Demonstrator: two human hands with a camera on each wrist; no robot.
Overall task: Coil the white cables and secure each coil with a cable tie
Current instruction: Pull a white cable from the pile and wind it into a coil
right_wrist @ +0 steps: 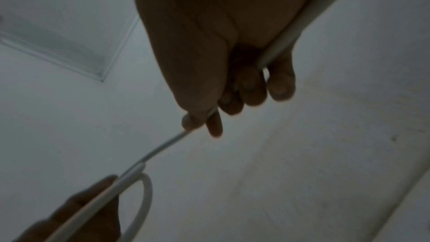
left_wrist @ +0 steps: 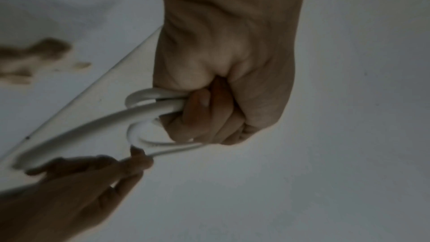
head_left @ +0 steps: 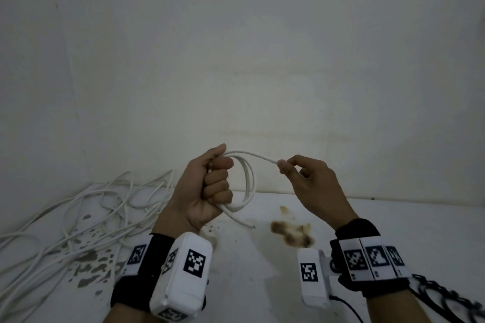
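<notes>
left fingers (head_left: pixel 219 181) fist around the coil (head_left: pixel 248 183) above the table (head_left: pixel 393 223); right hand (head_left: pixel 309 183) pinches the cable (head_left: pixel 257 156) running sideways from it, nearer for laying the next loop leftward.

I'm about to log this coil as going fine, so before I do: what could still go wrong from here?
1. The left hand fists only a few loops of the white cable; its short free end pokes out below and may spring loose.
2. The right hand only pinches the strand, so it could slip.
3. The loose cable pile looks tangled and may snag.
</notes>
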